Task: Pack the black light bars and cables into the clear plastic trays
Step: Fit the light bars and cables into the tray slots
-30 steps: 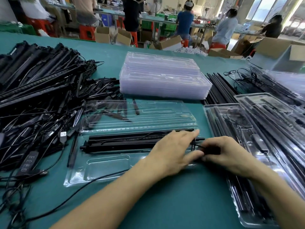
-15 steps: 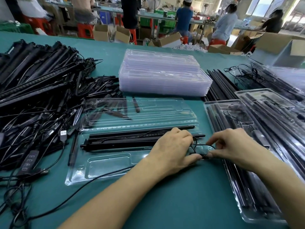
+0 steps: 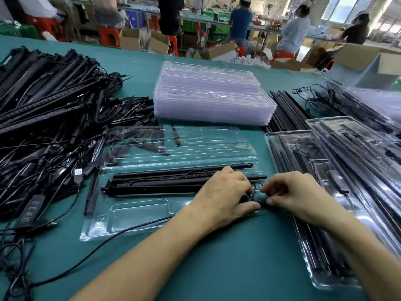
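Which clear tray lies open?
The opened tray at the left hand and right hand, which pinch a cable; black bars inside. Stack behind is empty; right-side trays are filled.

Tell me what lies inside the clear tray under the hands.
Black light bars lie in its middle channels, a thin cable on them. Its front pocket looks empty. The left hand and right hand hide its right end.

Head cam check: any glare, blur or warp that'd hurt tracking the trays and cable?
Head view: wide-angle stretch toward the edges; bright windows top right blown out; glare streaks on the filled clear plastic trays at right and the open clear tray; background workers soft; left hand, right hand and the thin black cable they pinch are sharp.
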